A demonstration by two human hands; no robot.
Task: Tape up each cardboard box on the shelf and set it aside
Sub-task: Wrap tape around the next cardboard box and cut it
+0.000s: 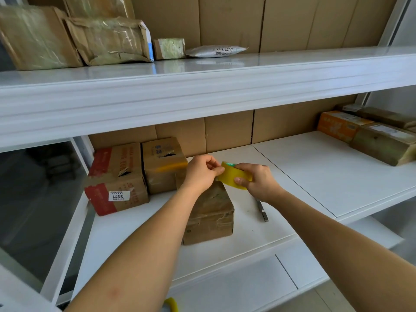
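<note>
the right hand (pixel 258 182) gripped the yellow tape roll (pixel 234 176) above the small box (pixel 209 217) on the shelf (pixel 292 176). the left hand (pixel 201 174) pinched at the roll's edge; the tape end was hard to see. the box's top was partly hidden by the hands.

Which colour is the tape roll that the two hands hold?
Yellow: the tape roll looks translucent yellow, seen best in the head view.

Tape roll (pixel 234 176) above box (pixel 209 217); cutter, perhaps, (pixel 262 210) right.
</note>
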